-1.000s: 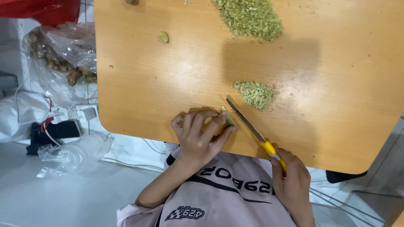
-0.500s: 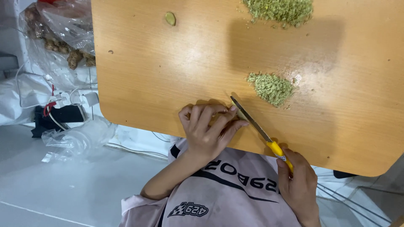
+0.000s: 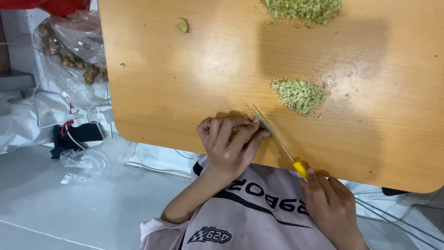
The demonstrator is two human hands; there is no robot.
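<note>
My left hand curls fingers-down on the near edge of a wooden table, pinning a small pale piece of food that its fingers mostly hide. My right hand grips the yellow handle of a knife. The thin blade lies flat against my left fingertips. Beyond the blade's tip sits a small pile of chopped green bits. A larger pile of the same green bits lies at the far edge.
A single small greenish piece lies alone at the table's far left. On the floor to the left are a clear plastic bag of knobbly brown roots, crumpled plastic, white cables and a black device.
The view has drifted so the table and piles sit further right and lower. Both hands keep their hold, with the blade still against my left fingertips.
</note>
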